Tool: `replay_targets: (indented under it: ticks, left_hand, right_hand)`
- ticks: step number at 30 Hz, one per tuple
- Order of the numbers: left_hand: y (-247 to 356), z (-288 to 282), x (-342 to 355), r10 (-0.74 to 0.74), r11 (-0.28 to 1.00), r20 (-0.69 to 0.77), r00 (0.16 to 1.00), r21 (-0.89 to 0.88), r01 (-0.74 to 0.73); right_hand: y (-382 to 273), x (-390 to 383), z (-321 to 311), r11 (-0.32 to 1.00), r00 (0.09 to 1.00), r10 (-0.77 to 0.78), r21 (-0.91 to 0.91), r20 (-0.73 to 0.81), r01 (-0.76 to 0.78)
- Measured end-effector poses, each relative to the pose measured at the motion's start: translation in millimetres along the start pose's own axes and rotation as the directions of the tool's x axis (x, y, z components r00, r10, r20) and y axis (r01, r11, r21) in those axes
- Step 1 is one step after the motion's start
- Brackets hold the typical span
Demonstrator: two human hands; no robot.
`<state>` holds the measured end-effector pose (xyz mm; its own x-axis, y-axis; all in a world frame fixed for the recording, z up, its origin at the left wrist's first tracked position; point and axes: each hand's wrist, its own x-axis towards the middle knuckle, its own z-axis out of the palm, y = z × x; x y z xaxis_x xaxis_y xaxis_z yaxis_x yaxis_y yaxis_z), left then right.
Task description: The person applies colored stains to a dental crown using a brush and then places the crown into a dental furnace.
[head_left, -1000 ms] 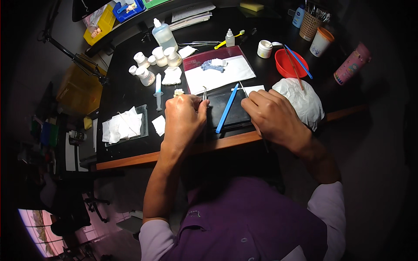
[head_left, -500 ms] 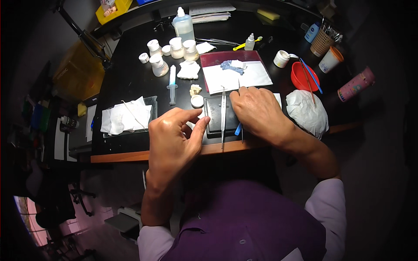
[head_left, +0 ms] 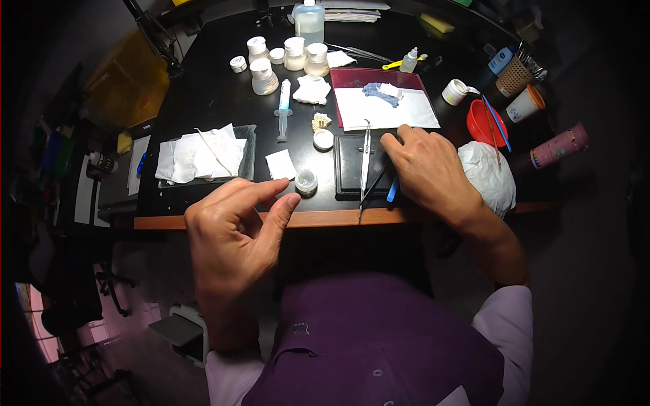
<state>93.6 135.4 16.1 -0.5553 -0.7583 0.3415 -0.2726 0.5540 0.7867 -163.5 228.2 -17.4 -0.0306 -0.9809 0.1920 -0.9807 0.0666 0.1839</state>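
Observation:
My left hand [head_left: 237, 237] is at the desk's front edge, thumb and index finger apart with nothing visible between them, just left of a small clear jar [head_left: 306, 183]. My right hand [head_left: 423, 166] has its fingers curled over a thin dark tool [head_left: 378, 178], at the right of a black case [head_left: 349, 176]; a blue stick [head_left: 393, 189] shows partly beneath. Silver tweezers [head_left: 365, 152] lie lengthwise on the case. A white paper square [head_left: 279, 164] and a white lid [head_left: 323, 139] are nearby. Behind lies a white sheet [head_left: 365, 118] bearing a blue-grey piece [head_left: 381, 93].
A glass tray [head_left: 249, 152] with tissues is at left, a syringe [head_left: 283, 108] and several jars [head_left: 264, 81] behind. At right are a red bowl [head_left: 487, 122], white crumpled bundle [head_left: 486, 176], cups [head_left: 525, 103] and a pink bottle [head_left: 558, 145]. The wooden front edge [head_left: 325, 218] runs across.
My left hand has released the tweezers, now lying on the case, and moved down-left with fingers spreading. My right hand has covered much of the blue stick. The view has shifted slightly.

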Motion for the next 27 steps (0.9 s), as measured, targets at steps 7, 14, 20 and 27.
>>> replay_targets:
  ticks: [7,14,20,27]
  left_hand:
    - [-18.9,-20.7,-12.2,0.021,1.000,-0.071,0.997,0.013,-0.020]
    - [-66.7,-37.2,-34.5,-0.148,0.965,-0.250,0.957,0.178,0.195]
    - [-151.9,-56.4,-10.4,0.299,0.824,-0.479,0.825,0.566,0.030]
    - [-164.5,-36.9,19.9,-0.015,0.716,-0.549,0.836,0.577,0.392]
  right_hand:
    - [15.0,-17.3,-21.2,0.995,0.987,0.022,0.098,-0.160,-0.007]
    - [53.0,-50.6,-40.1,0.874,0.981,0.057,0.485,-0.185,0.041]
    - [71.0,-59.3,-51.2,0.739,0.996,0.025,0.673,-0.088,0.041]
    - [90.6,-48.5,-61.8,0.737,0.973,0.189,0.635,0.133,-0.230]
